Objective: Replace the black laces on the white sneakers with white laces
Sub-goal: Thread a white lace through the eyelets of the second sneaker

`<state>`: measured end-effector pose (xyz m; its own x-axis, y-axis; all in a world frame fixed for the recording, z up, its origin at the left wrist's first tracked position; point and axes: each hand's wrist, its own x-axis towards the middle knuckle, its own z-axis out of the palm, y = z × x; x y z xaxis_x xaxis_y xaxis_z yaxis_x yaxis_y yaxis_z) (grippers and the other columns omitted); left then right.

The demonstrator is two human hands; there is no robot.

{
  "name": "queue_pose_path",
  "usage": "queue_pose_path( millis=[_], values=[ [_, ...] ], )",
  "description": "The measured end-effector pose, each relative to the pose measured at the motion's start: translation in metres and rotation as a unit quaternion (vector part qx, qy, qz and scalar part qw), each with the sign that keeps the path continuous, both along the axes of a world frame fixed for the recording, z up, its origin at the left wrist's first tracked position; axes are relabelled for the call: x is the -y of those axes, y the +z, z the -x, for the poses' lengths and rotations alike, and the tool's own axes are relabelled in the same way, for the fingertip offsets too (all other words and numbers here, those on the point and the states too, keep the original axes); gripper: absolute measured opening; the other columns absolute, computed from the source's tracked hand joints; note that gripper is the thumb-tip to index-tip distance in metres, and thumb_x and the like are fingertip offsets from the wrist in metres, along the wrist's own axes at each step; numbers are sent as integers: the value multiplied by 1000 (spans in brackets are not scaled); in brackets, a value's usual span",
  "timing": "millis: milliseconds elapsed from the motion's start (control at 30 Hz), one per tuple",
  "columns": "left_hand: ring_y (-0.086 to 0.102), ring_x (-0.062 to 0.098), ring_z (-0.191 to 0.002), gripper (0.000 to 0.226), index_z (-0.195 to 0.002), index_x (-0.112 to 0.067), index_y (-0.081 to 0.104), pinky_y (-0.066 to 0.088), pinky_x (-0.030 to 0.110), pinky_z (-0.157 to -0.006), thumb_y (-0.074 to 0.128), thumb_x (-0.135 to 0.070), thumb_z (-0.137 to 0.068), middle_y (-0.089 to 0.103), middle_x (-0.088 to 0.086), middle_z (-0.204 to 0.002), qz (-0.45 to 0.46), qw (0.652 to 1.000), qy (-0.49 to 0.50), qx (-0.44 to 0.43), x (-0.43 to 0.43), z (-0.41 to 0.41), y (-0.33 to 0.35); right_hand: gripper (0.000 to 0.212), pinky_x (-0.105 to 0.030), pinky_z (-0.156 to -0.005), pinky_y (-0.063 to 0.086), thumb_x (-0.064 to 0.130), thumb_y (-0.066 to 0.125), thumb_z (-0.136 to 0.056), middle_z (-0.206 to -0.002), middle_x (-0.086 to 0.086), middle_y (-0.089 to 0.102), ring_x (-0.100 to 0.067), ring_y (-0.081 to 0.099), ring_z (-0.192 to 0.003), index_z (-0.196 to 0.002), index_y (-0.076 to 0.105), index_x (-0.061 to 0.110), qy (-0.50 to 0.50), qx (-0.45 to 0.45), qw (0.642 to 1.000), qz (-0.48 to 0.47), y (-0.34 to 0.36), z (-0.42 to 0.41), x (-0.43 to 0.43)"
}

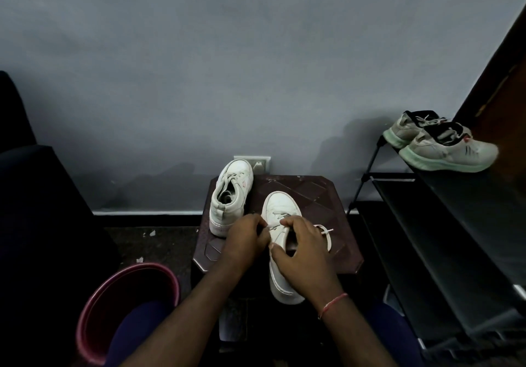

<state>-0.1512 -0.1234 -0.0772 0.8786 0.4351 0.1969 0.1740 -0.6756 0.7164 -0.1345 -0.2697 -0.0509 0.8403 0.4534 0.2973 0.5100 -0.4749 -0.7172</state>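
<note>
A white sneaker point(280, 204) lies toe-away on a dark brown stool point(321, 195), its heel hanging over the near edge. My left hand point(246, 240) pinches a white lace point(327, 231) at the sneaker's left eyelets. My right hand point(303, 252) grips the sneaker over its tongue and collar; a loose lace end loops out to the right of it. The second white sneaker point(232, 193), laced in white, stands at the stool's back left corner. No black laces are visible.
A maroon bucket point(94, 309) stands at lower left beside my knee. A black shoe rack point(444, 224) on the right carries a pair of grey sports shoes point(444, 146). A wall socket point(260, 163) sits behind the stool. A dark seat fills the left edge.
</note>
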Motion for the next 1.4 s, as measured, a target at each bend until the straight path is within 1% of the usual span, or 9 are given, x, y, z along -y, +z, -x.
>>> queue_pose_path(
  millis=[300, 467, 567, 667, 800, 867, 1033, 1200, 1400],
  values=[
    [56, 15, -58, 14, -73, -17, 56, 50, 33, -58, 62, -13, -85, 60, 3, -61, 298, 953, -35, 34, 5, 8, 45, 33, -34, -100, 42, 22, 61, -73, -115, 12, 61, -12, 54, -113, -106, 61, 25, -73, -14, 997, -15, 3, -3, 0],
    [54, 15, -52, 15, -86, -10, 53, 51, 32, -61, 49, 2, -93, 56, 4, -59, 579, 796, -39, 169, -2, 3, 99, 35, -42, -103, 40, 28, 54, -72, -121, 3, 60, -19, 52, -118, -106, 64, 23, -89, 45, 993, 57, 12, -10, 1],
    [55, 17, -60, 18, -92, -9, 54, 56, 33, -64, 44, 6, -93, 56, 7, -68, 652, 736, -76, 162, 9, 2, 112, 20, -20, -93, 41, 24, 64, -82, -105, 9, 65, -7, 57, -103, -100, 68, 18, -64, 100, 989, -84, 29, -3, -3],
    [59, 15, -58, 23, -93, -7, 54, 58, 28, -60, 39, 9, -93, 59, 7, -69, 694, 702, -54, 154, 20, -3, 117, 29, -8, -78, 45, 10, 68, -86, -98, 17, 67, 5, 64, -89, -108, 61, 27, -2, -62, 981, -186, 44, 3, -12],
    [56, 10, -48, 29, -88, -7, 53, 56, 22, -53, 32, 13, -93, 54, 8, -70, 757, 622, 10, 199, 16, -9, 120, 30, -37, -72, 46, 7, 67, -84, -80, -5, 73, -27, 62, -75, -109, 58, 21, 144, -303, 918, -210, 46, -5, -13],
    [49, 8, -45, 29, -88, -8, 53, 46, 18, -41, 33, 12, -93, 52, 7, -72, 721, 663, 20, 202, 8, -10, 115, 14, -36, -71, 39, 8, 65, -87, -66, -2, 69, -27, 53, -73, -99, 64, 14, 198, -329, 902, -200, 45, -2, -11],
    [47, 11, -53, 12, -86, -8, 68, 35, 19, -46, 57, -9, -93, 59, 4, -64, 381, 916, -98, 77, 2, 5, 100, 13, -24, -57, 47, 1, 51, -96, -60, -3, 62, -13, 55, -55, -95, 64, 5, 78, -308, 893, -317, 64, -16, -9],
    [52, -5, -57, 14, -73, -8, 65, 40, 10, -58, 69, -10, -87, 62, -11, -58, 239, 951, -195, 20, 4, 11, 86, 7, -28, -52, 48, 4, 55, -95, -69, -10, 62, -23, 56, -58, -101, 58, 7, 74, -364, 853, -368, 75, -36, -11],
    [42, 8, -52, 27, -68, -14, 60, 32, 23, -53, 60, -20, -94, 54, 2, -58, 350, 930, -87, 75, -12, -4, 70, 20, -28, -66, 53, -2, 63, -89, -87, -10, 70, -16, 64, -74, -104, 58, 9, 46, -272, 921, -276, 59, -36, -20]
  ],
)
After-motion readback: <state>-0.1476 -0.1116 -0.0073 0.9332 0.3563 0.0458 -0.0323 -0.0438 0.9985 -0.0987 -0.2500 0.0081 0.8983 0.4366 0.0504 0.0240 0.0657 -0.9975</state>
